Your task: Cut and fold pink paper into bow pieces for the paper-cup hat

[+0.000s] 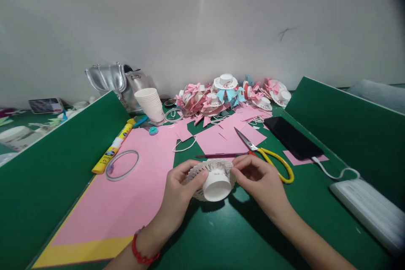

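Observation:
A white paper cup [217,188] with its side cut into strips, fanned out and woven into a pleated brim, is held above the green table. My left hand [180,185] grips the brim's left side, thumb on top near the cup's base. At the brim's right edge, my right hand [257,179] pinches with thumb and index finger. Just beyond the cup lies a thin dark pen-like tool [218,155]. Scissors with yellow and red handles [262,152] rest open-bladed beyond my right hand. Pink paper [126,202] lies left of my left hand.
At the back, a pile of finished paper-cup hats with pink and blue bows [202,99] stands beside stacked paper cups [150,103]. A glue stick [112,147] and tape roll [122,165] lie left. A phone [292,137] is cabled to a white pack [368,206]. Green dividers [348,135] flank the table.

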Demonstrator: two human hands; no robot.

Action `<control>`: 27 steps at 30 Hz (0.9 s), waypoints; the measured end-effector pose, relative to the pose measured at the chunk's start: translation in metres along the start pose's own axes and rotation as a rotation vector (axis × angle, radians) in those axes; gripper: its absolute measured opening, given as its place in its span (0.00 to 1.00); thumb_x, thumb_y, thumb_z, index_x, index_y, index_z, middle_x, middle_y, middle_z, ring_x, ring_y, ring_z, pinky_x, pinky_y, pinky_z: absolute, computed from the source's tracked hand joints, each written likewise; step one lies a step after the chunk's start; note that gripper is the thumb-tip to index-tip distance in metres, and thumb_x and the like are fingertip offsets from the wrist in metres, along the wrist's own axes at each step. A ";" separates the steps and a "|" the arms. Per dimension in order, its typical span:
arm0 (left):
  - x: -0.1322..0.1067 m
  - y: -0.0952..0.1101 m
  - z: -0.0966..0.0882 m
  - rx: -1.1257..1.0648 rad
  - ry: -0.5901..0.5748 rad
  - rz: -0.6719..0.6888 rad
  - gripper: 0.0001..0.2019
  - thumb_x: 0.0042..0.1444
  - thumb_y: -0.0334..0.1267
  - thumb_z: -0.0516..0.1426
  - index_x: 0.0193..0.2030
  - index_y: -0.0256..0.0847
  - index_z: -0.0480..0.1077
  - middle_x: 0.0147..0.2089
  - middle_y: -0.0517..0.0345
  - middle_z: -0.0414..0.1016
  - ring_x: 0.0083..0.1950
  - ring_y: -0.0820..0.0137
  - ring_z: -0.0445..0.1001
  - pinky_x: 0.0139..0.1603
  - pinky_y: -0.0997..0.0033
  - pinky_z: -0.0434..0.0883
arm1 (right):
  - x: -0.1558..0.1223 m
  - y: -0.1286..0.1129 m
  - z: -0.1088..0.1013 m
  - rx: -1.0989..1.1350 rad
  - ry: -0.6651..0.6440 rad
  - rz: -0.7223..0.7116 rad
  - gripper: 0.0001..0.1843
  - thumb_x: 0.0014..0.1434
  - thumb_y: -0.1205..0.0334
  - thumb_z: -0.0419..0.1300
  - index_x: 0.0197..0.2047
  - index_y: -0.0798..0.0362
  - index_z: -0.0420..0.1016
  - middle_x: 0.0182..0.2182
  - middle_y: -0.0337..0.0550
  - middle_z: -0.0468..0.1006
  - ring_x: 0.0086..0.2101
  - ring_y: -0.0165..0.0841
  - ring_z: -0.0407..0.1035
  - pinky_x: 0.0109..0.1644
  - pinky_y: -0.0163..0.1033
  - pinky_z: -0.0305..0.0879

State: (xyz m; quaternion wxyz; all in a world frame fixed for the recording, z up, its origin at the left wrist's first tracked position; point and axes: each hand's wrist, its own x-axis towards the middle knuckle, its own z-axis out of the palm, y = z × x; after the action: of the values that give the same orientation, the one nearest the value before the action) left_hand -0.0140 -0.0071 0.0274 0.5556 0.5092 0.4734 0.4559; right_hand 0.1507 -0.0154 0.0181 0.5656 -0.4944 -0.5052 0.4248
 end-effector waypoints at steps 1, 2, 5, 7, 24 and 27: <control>0.000 0.001 -0.001 0.005 -0.036 -0.004 0.05 0.46 0.37 0.59 0.28 0.37 0.69 0.26 0.61 0.69 0.26 0.74 0.66 0.25 0.79 0.63 | 0.000 0.000 0.000 -0.009 -0.004 -0.012 0.06 0.45 0.65 0.60 0.21 0.52 0.66 0.24 0.41 0.72 0.29 0.31 0.68 0.30 0.35 0.67; 0.001 0.002 -0.002 0.011 -0.068 -0.009 0.06 0.46 0.37 0.59 0.29 0.38 0.68 0.26 0.62 0.69 0.26 0.75 0.66 0.25 0.80 0.62 | 0.000 0.000 0.000 -0.018 -0.010 -0.026 0.05 0.45 0.65 0.59 0.21 0.52 0.66 0.24 0.41 0.72 0.29 0.31 0.68 0.31 0.35 0.67; 0.003 0.007 -0.005 0.045 -0.148 -0.018 0.10 0.44 0.35 0.61 0.34 0.40 0.67 0.29 0.62 0.70 0.28 0.73 0.67 0.27 0.80 0.63 | -0.001 0.001 0.000 -0.043 -0.038 -0.079 0.05 0.46 0.68 0.59 0.22 0.52 0.66 0.24 0.41 0.72 0.30 0.32 0.68 0.33 0.37 0.66; 0.004 0.011 -0.006 0.105 -0.189 -0.017 0.12 0.44 0.34 0.60 0.38 0.41 0.67 0.33 0.60 0.72 0.33 0.71 0.69 0.30 0.78 0.65 | -0.002 0.001 0.000 -0.068 -0.061 -0.111 0.05 0.46 0.69 0.58 0.22 0.52 0.66 0.24 0.41 0.72 0.30 0.33 0.68 0.34 0.38 0.66; -0.004 0.011 0.007 0.246 -0.128 0.061 0.06 0.50 0.36 0.56 0.28 0.38 0.73 0.27 0.59 0.73 0.30 0.71 0.67 0.30 0.78 0.63 | -0.006 -0.001 0.001 -0.148 -0.045 -0.278 0.04 0.47 0.70 0.58 0.25 0.52 0.71 0.26 0.43 0.74 0.31 0.34 0.69 0.34 0.39 0.67; -0.004 0.006 0.007 0.058 -0.090 -0.039 0.06 0.49 0.37 0.57 0.30 0.37 0.73 0.28 0.58 0.73 0.29 0.72 0.67 0.29 0.77 0.63 | -0.007 -0.004 0.001 -0.203 -0.015 -0.349 0.05 0.49 0.69 0.59 0.27 0.52 0.75 0.28 0.43 0.75 0.32 0.34 0.70 0.36 0.39 0.67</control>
State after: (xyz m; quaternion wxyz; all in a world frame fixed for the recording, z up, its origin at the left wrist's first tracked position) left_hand -0.0075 -0.0119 0.0339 0.5702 0.5358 0.4708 0.4077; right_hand 0.1493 -0.0227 0.0212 0.5741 -0.4506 -0.6277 0.2708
